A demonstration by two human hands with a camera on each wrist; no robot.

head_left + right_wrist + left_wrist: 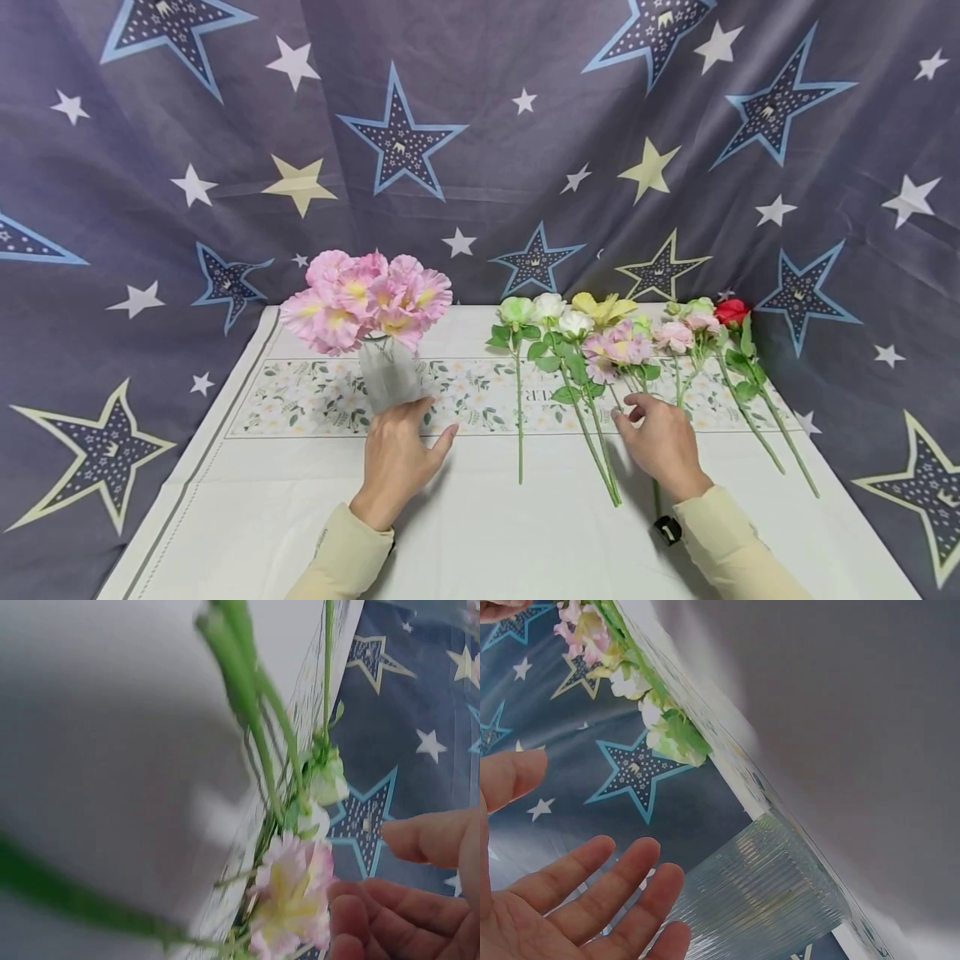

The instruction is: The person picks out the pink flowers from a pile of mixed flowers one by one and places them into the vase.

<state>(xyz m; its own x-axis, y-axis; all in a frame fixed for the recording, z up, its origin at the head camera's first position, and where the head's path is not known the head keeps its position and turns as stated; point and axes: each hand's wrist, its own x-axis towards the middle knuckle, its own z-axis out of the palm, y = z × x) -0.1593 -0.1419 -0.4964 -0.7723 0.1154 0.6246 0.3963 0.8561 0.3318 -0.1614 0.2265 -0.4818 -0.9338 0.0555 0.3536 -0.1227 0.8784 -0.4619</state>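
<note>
A ribbed clear vase (387, 375) stands on the left of the table with a bunch of ruffled pink flowers (367, 300) in it. My left hand (401, 450) is just in front of the vase, fingers extended and thumb spread; the left wrist view shows the ribbed vase wall (769, 892) beside the fingertips. My right hand (663, 442) hovers over the stems of the pink-and-yellow flowers (621, 343), fingers slightly bent. In the right wrist view, its thumb and fingers are apart beside a pink-and-yellow bloom (289, 900), with nothing between them.
Left of my right hand lie a green rose (517, 311), white roses (576, 323) and a yellow flower (602, 308). Pale pink flowers (674, 336) and a red rose (732, 312) lie to the right. A star-patterned curtain (480, 183) hangs behind the white-covered table (487, 533).
</note>
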